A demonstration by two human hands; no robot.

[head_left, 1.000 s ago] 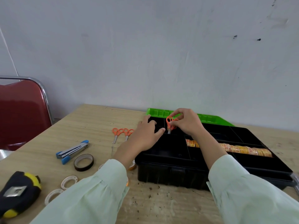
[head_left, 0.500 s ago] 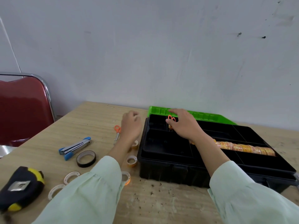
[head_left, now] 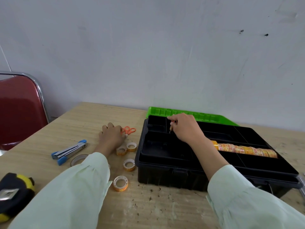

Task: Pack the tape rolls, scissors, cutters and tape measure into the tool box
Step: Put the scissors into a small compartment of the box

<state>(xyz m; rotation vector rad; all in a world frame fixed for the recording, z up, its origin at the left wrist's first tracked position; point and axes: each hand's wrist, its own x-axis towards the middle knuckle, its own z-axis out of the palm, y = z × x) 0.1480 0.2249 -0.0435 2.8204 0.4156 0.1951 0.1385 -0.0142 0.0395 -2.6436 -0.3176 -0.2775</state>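
Scissors going into the tool box [head_left: 173,172]

My right hand [head_left: 186,128] pinches small orange scissors [head_left: 171,125] over a rear compartment; left hand [head_left: 111,135] closes on the orange scissors on the table [head_left: 127,130]; a snagged blade could tip them out.

A red chair [head_left: 18,111] with a chrome frame is being seen left of the wooden table [head_left: 92,119], with a scuffed grey wall [head_left: 148,55] behind.

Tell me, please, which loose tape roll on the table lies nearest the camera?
The white-rimmed roll by the left sleeve, in front of the tool box; the other loose rolls all lie farther back, toward the left hand.
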